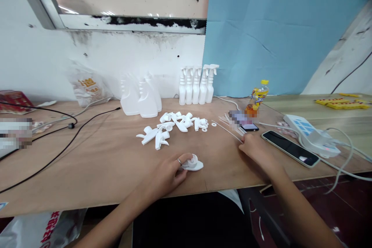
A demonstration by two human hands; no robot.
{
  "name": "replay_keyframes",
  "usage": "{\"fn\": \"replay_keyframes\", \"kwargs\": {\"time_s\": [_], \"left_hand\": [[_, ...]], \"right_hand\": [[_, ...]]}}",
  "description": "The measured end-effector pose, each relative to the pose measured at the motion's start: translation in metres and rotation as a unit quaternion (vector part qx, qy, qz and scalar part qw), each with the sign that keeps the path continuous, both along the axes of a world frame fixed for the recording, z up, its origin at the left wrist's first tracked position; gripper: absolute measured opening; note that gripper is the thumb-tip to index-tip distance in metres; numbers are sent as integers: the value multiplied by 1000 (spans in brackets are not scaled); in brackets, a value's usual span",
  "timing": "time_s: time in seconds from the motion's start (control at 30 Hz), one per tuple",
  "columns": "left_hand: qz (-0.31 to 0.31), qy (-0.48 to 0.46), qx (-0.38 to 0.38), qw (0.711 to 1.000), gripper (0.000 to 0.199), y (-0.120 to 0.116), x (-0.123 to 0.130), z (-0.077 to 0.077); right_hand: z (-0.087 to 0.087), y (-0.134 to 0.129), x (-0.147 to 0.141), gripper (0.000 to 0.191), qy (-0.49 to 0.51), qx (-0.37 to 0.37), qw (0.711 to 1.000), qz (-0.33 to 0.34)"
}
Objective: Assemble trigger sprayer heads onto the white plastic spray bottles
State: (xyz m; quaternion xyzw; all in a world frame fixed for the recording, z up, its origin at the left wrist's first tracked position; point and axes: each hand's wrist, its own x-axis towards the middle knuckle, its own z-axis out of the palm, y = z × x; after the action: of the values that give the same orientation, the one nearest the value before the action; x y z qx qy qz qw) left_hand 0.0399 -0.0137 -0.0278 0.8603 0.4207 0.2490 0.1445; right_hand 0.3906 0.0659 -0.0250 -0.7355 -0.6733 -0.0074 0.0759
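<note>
My left hand rests on the table with its fingers closed round a white trigger spray head, whose round collar faces up. My right hand is closed on the near end of a thin white dip tube, close to the tabletop. More loose tubes lie just beyond it. A loose heap of white spray heads spreads across the middle, with a few small white washers at its right. Behind stand white bottles without heads and a row of bottles with spray heads.
A phone and a white power strip with cables lie on the right. A drink bottle stands behind another phone. Black cables cross the left side near a plastic bag. The table's front edge is close.
</note>
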Motion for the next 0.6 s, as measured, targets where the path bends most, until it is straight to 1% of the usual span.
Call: {"fn": "replay_keyframes", "kwargs": {"time_s": [0.03,0.1,0.17,0.2,0.23,0.27,0.33,0.37,0.4,0.43,0.47,0.53,0.6], "left_hand": [[-4,0,2,1000,44,0,0,-1],[-9,-3,4,1000,44,0,-1,-3],[-1,-11,-1,1000,50,0,-1,-5],[4,-15,-4,1000,54,0,-1,-6],[6,-17,-6,1000,54,-1,-1,-6],[7,-19,-6,1000,52,-1,-1,-6],[2,-16,-2,1000,43,-1,0,-6],[-1,-15,-1,1000,40,-1,0,-5],[-4,-13,-3,1000,38,-1,0,-4],[-6,-13,-5,1000,39,-2,0,-3],[-8,-14,-7,1000,40,-2,0,-2],[-13,-13,-9,1000,44,-2,0,-1],[-16,-12,-5,1000,49,-2,0,0]], "right_hand": [[0,1,0,13,8,10,1000,-5],[1,2,-3,11,50,53,997,-8],[6,0,-11,7,143,118,983,15],[10,-3,-18,5,213,146,965,45],[14,-7,-28,5,292,163,939,85],[19,-13,-40,9,374,166,902,135],[29,-26,-67,18,504,121,823,234],[33,-33,-81,20,539,88,793,271],[36,-39,-95,20,558,59,771,302],[37,-45,-107,19,561,38,759,328],[36,-49,-117,18,555,27,756,346],[30,-53,-130,17,533,24,763,365],[23,-52,-135,18,518,36,770,372]]}}
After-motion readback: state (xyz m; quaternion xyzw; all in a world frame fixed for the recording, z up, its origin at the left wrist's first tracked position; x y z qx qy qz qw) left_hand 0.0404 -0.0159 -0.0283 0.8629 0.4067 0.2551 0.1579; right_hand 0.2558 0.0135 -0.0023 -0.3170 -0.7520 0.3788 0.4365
